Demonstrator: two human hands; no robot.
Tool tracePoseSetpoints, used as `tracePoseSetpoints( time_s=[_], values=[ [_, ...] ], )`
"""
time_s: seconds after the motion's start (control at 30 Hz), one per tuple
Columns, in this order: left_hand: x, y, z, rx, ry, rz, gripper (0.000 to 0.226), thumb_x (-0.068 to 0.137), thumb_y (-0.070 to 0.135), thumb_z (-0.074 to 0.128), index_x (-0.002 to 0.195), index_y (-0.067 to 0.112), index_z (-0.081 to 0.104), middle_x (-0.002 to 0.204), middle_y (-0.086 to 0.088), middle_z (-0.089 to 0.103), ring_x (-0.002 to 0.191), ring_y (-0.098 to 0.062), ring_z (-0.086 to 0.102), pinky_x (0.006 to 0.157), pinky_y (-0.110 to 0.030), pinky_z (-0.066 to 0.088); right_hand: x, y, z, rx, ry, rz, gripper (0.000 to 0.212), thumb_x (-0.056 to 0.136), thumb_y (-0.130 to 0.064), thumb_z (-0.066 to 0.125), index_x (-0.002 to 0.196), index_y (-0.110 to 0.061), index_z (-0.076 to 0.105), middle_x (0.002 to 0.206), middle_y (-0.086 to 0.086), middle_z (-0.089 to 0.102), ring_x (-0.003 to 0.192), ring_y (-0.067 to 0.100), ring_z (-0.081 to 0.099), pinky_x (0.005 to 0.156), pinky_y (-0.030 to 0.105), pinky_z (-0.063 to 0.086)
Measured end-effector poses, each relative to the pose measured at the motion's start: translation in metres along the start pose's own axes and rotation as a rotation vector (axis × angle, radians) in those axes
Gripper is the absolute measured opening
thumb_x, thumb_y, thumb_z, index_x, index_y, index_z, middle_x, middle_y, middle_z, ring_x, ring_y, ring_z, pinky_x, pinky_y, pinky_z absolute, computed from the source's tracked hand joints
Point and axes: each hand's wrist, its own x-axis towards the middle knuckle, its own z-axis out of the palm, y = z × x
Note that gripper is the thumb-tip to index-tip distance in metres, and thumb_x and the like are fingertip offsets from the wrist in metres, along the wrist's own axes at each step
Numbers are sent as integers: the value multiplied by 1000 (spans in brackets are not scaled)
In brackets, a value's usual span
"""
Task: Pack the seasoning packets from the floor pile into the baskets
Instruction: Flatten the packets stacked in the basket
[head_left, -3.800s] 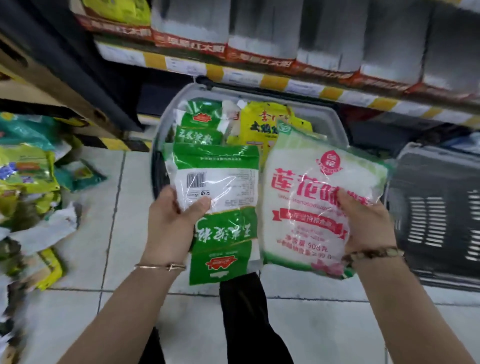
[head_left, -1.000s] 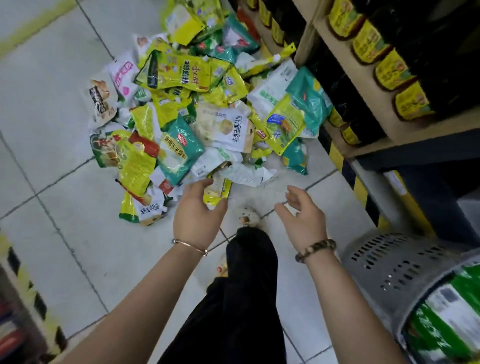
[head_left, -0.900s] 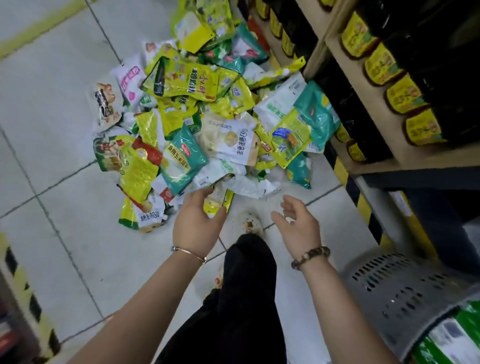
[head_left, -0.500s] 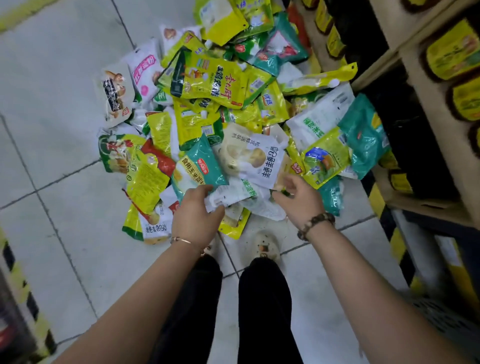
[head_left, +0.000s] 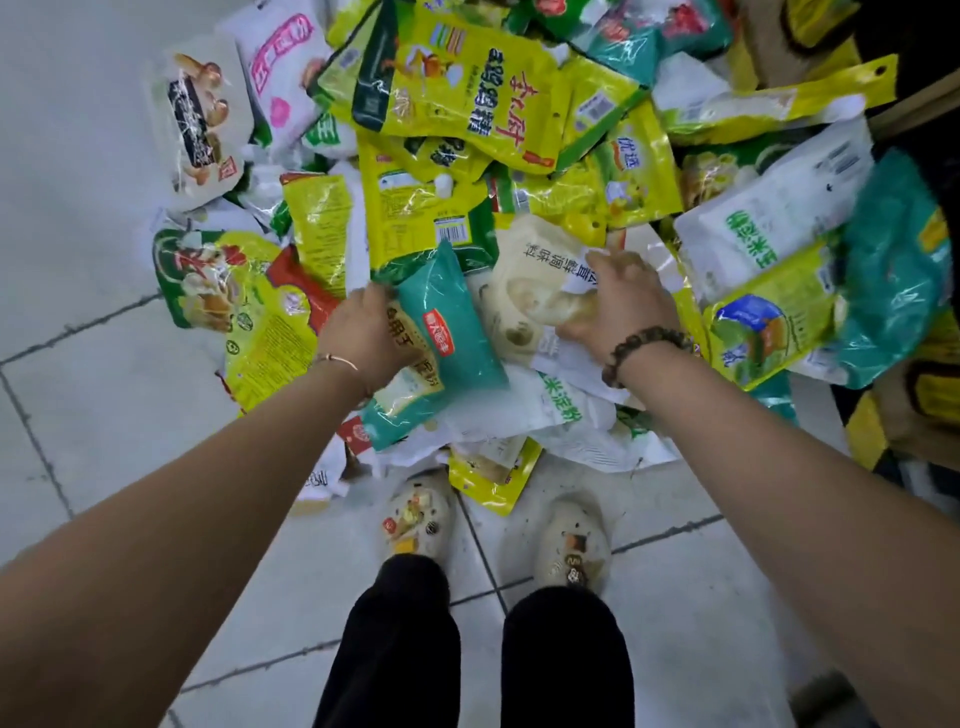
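Note:
A pile of seasoning packets (head_left: 467, 130), mostly yellow, green and white, covers the tiled floor ahead of my feet. My left hand (head_left: 363, 332) grips a teal packet (head_left: 447, 332) at its left edge, near the front of the pile. Just to the right, my right hand (head_left: 618, 306) grips a cream-white packet (head_left: 524, 291) with dark print. Both packets sit tilted among the others. No basket is in view.
My two shoes (head_left: 415, 514) stand on the grey floor tiles (head_left: 104, 395) right at the pile's front edge. A dark shelf unit (head_left: 924, 395) with yellow-labelled goods runs along the right side. Bare floor lies to the left and behind me.
Both hands reached from above the floor into the pile and took hold of a packet each. The view moved away from the basket and closed in on the pile.

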Motion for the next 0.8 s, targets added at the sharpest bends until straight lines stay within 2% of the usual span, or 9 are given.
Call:
tracePoseSetpoints(
  time_s=[0.13, 0.27, 0.33, 0.43, 0.47, 0.53, 0.63, 0.73, 0.8],
  values=[
    [22, -10, -4, 8, -111, -6, 89, 54, 58, 80, 122, 20, 37, 99, -4, 63, 86, -26, 63, 70, -41, 54, 16, 4, 9, -113, -46, 26, 107, 61, -58, 77, 144, -21, 21, 151, 12, 23, 139, 28, 20, 112, 48, 21],
    [27, -10, -6, 10, -122, -1, 84, 51, 63, 78, 113, 23, 38, 78, 5, 57, 63, -17, 56, 49, -28, 45, 21, 3, 6, -229, 3, 72, 118, 49, -69, 76, 141, -17, 24, 140, 14, 38, 129, 32, 35, 109, 49, 22],
    [28, -9, -4, 2, -167, 5, 77, 57, 59, 78, 117, 23, 46, 79, 4, 59, 64, -16, 52, 52, -26, 40, 19, 3, 6, -179, 49, 105, 110, 51, -69, 75, 136, -14, 33, 129, 13, 51, 120, 32, 47, 100, 46, 33],
    [22, -12, 4, -98, -279, 1, 51, 71, 45, 76, 112, 20, 61, 95, -6, 68, 79, -21, 58, 70, -29, 46, 14, 13, 6, 193, -33, 184, 94, 57, -61, 77, 132, -15, 43, 112, 7, 64, 101, 28, 59, 83, 39, 50],
    [18, -13, 7, -137, -293, 6, 42, 76, 41, 73, 110, 18, 63, 94, -6, 68, 80, -22, 59, 72, -30, 46, 12, 17, 5, 245, -75, 182, 90, 59, -58, 77, 131, -14, 45, 111, 7, 64, 97, 27, 60, 79, 36, 51],
    [4, -15, 15, -213, -287, 22, 28, 84, 33, 67, 105, 15, 65, 89, -6, 67, 79, -22, 59, 71, -28, 44, 6, 24, 5, 261, -114, 151, 66, 63, -51, 79, 111, -13, 54, 108, 5, 63, 86, 20, 54, 69, 30, 44],
    [-17, -14, 24, -301, -255, 4, 10, 90, 28, 60, 90, 18, 61, 86, -8, 65, 76, -24, 58, 69, -29, 44, -10, 33, 8, 362, -127, 130, 42, 69, -40, 78, 101, -19, 59, 93, -2, 57, 81, 16, 48, 60, 25, 34],
    [-35, -13, 25, -342, -187, -49, 18, 91, 30, 59, 83, 15, 58, 82, -11, 65, 72, -26, 59, 64, -31, 45, -35, 43, 16, 524, -73, 201, 32, 74, -35, 76, 91, -22, 53, 89, -4, 55, 82, 18, 52, 63, 26, 34],
    [-49, -9, 20, -406, -151, -88, 23, 90, 29, 59, 85, 6, 60, 87, -17, 68, 77, -31, 62, 69, -39, 51, -57, 47, 18, 646, 3, 262, 29, 76, -31, 75, 96, -20, 56, 89, -5, 54, 80, 14, 52, 66, 25, 37]
  ],
)
